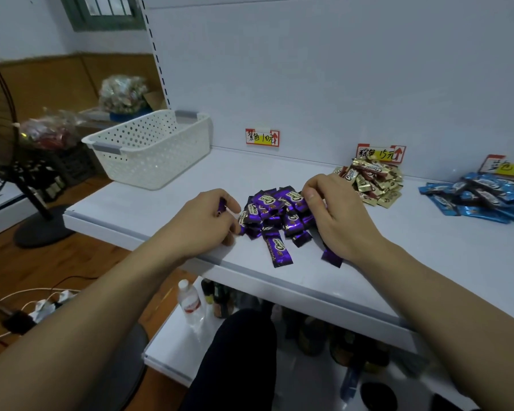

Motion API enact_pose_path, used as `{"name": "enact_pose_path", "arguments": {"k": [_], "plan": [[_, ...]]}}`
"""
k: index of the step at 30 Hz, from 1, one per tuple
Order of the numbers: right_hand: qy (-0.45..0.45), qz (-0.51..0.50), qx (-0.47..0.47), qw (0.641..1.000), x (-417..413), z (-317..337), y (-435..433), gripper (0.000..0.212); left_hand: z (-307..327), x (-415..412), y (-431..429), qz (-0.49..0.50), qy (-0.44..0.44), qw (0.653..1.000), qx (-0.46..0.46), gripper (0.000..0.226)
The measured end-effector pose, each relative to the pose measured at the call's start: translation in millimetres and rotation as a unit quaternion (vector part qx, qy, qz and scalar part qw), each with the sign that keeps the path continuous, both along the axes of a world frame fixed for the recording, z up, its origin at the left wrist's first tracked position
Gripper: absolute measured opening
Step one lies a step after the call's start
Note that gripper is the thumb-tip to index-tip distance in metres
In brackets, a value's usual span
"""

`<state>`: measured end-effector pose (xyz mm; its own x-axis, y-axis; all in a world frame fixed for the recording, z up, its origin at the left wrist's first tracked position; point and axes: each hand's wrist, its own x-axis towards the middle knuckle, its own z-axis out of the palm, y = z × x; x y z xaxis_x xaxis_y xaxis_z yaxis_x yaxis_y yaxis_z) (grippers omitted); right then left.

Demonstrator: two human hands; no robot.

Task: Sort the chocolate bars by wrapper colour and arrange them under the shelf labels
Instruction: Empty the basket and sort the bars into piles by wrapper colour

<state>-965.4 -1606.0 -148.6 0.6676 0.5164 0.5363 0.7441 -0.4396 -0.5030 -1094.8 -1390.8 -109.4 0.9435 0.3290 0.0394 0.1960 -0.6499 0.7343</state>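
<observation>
A heap of purple chocolate bars (275,216) lies on the white shelf (161,209) below the purple label (262,137). My left hand (204,222) curls at the heap's left side and holds a purple bar between its fingers. My right hand (336,215) curls over the heap's right side, its fingers on purple bars, with one bar (331,258) poking out under the palm. A gold-brown pile (370,180) sits under the brown label (380,154). A blue pile (481,197) lies under the blue label (509,167) at the right.
A white perforated basket (152,149) stands at the shelf's left end. A standing fan (0,149) is on the floor at the left, with cables and a power strip (46,307). A lower shelf holds a water bottle (190,304) and dark bottles. My knee (238,357) is below.
</observation>
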Motion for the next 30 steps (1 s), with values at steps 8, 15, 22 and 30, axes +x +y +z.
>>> {"name": "enact_pose_path", "arguments": {"k": [8,15,22,30], "plan": [[-0.002,-0.001,0.004,1.000,0,1,3,0.027,0,21,10,0.019,0.007,0.986,0.167,0.020],[-0.018,0.016,-0.067,0.997,-8,5,9,0.041,10,57,-7,0.015,0.118,0.978,0.172,0.072],[0.003,-0.003,-0.079,0.997,-4,2,7,0.036,-8,73,-10,-0.060,-0.003,0.988,0.139,0.037],[0.051,-0.078,0.036,0.995,4,14,3,0.016,-5,87,8,0.022,-0.099,0.985,-0.140,0.010]]}}
